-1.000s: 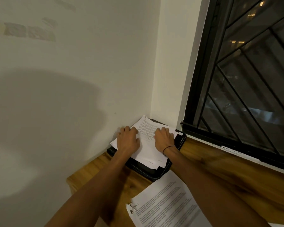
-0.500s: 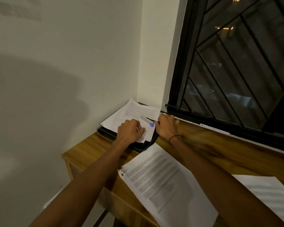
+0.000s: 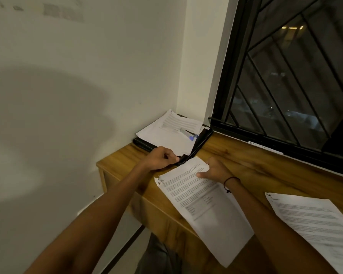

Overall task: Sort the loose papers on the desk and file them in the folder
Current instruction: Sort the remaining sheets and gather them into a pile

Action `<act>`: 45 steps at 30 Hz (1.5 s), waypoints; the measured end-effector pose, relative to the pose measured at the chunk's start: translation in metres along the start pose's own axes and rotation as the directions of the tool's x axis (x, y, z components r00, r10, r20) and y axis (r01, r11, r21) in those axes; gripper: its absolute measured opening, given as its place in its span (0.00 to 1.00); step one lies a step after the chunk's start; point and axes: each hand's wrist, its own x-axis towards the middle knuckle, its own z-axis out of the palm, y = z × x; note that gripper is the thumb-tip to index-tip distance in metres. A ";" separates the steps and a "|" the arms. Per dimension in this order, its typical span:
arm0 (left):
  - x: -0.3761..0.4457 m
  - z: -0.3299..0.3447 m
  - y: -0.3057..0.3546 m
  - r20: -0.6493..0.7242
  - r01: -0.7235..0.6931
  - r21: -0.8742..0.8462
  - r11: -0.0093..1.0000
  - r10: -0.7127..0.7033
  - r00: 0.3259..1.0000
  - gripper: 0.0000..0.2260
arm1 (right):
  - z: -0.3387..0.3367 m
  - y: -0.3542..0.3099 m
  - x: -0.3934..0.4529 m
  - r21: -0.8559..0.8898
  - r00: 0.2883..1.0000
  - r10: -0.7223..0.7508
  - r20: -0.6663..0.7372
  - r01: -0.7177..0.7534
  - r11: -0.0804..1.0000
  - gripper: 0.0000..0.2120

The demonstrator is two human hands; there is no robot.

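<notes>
While the left hand sits clenched at the folder edge at twelve o'clock, the right hand pinches the stapled papers just beside it. Dragging them carelessly could crease pages or knock the pen off the filed stack.

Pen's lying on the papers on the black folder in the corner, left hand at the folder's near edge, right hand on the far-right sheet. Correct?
Not quite. In the head view the right hand rests on the middle sheet, beside the black folder, not the far-right one. The rest holds: pen on the filed papers, left hand at the folder's near edge.
</notes>
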 end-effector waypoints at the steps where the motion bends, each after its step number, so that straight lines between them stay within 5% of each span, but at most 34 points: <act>1: -0.002 0.002 0.000 -0.008 -0.004 -0.011 1.000 0.004 1.000 0.10 | 0.000 0.000 -0.003 -0.002 1.000 0.009 -0.028 -0.009 1.000 0.16; 7: -0.007 0.015 0.015 -0.060 -0.034 0.047 0.998 0.037 0.998 0.13 | -0.010 0.018 -0.013 0.160 0.979 0.137 -0.149 -0.113 0.981 0.18; 11: -0.001 0.032 0.040 -0.055 -0.096 0.036 0.995 0.098 0.994 0.21 | -0.032 0.023 -0.029 0.408 0.971 0.164 -0.177 -0.079 0.909 0.08; 15: 0.017 0.051 0.066 -0.071 -0.182 0.078 0.980 0.188 0.980 0.12 | -0.060 0.040 -0.048 0.548 0.953 0.226 -0.204 -0.080 0.833 0.09; 18: 0.035 0.073 0.082 -0.203 -0.234 0.209 0.950 0.276 0.939 0.24 | -0.077 0.066 -0.063 0.621 0.951 0.244 -0.192 -0.075 0.781 0.11; 20: 0.045 0.087 0.101 -0.152 -0.290 0.228 0.930 0.328 0.932 0.27 | -0.089 0.080 -0.077 0.656 0.951 0.242 -0.192 -0.059 0.753 0.17; 24: 0.055 0.105 0.136 0.093 -0.274 -0.080 0.958 0.281 0.955 0.10 | -0.109 0.105 -0.098 0.775 0.956 0.247 -0.156 -0.037 0.631 0.35; 26: 0.062 0.110 0.137 0.142 -0.300 -0.116 0.947 0.315 0.938 0.07 | -0.118 0.119 -0.108 0.777 0.936 0.285 -0.204 -0.022 0.629 0.28; 30: 0.073 0.117 0.122 0.185 -0.223 -0.136 0.965 0.246 0.952 0.09 | -0.141 0.162 -0.138 0.539 0.836 0.314 -0.451 -0.026 0.842 0.07; 33: 0.071 0.127 0.123 0.191 -0.212 -0.137 0.968 0.235 0.953 0.06 | -0.154 0.195 -0.165 0.188 0.909 0.261 -0.324 -0.209 0.960 0.15; 36: 0.069 0.136 0.122 0.175 -0.226 -0.181 0.957 0.258 0.950 0.06 | -0.152 0.215 -0.183 -0.222 0.923 0.277 -0.266 -0.338 0.915 0.23; 45: 0.067 0.137 0.122 0.203 -0.200 -0.261 0.944 0.257 0.945 0.03 | -0.137 0.214 -0.172 -0.175 0.863 0.227 -0.450 -0.335 0.926 0.15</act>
